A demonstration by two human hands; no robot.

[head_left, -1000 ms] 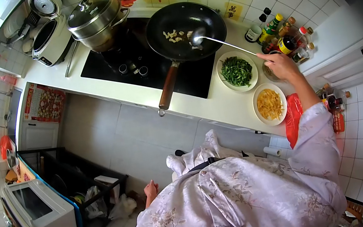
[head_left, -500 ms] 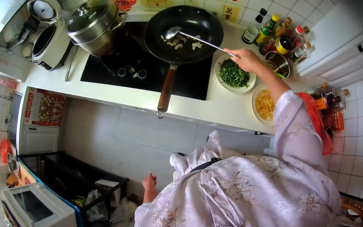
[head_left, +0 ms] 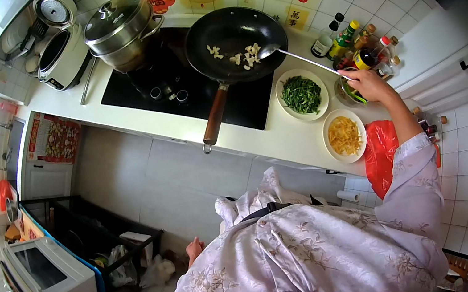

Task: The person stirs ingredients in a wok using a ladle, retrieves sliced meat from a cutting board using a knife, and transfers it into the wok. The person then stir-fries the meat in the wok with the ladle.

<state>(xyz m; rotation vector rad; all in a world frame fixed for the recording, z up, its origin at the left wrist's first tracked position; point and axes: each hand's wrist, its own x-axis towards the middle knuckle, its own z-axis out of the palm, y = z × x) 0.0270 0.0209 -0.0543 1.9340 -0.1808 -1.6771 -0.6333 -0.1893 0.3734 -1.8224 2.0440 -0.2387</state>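
Observation:
My right hand [head_left: 368,85] is closed around the end of a long-handled metal ladle [head_left: 268,50], whose bowl rests at the right inner side of a black wok [head_left: 214,30]. Small pale pieces [head_left: 245,58], perhaps garlic, lie scattered on the wok's bottom. Its wooden handle [head_left: 216,118] points towards me, untouched. Below the right forearm sit a plate of cut green vegetables [head_left: 301,95] and a plate of yellow strips [head_left: 344,135]. Low beside my body hangs my left hand [head_left: 194,249], fingers loosely curled, with nothing visible in it.
A lidded steel pot [head_left: 123,31] stands on the black cooktop [head_left: 139,103], left of the wok. Sauce bottles [head_left: 346,38] and a metal bowl [head_left: 345,92] crowd the right corner. A rice cooker [head_left: 59,58] has its lid up. A red plastic bag [head_left: 381,157] hangs at the counter's edge.
My right hand has moved right and slightly down with the ladle. The ladle's bowl went from the wok's middle to its right side. The pale pieces have shifted.

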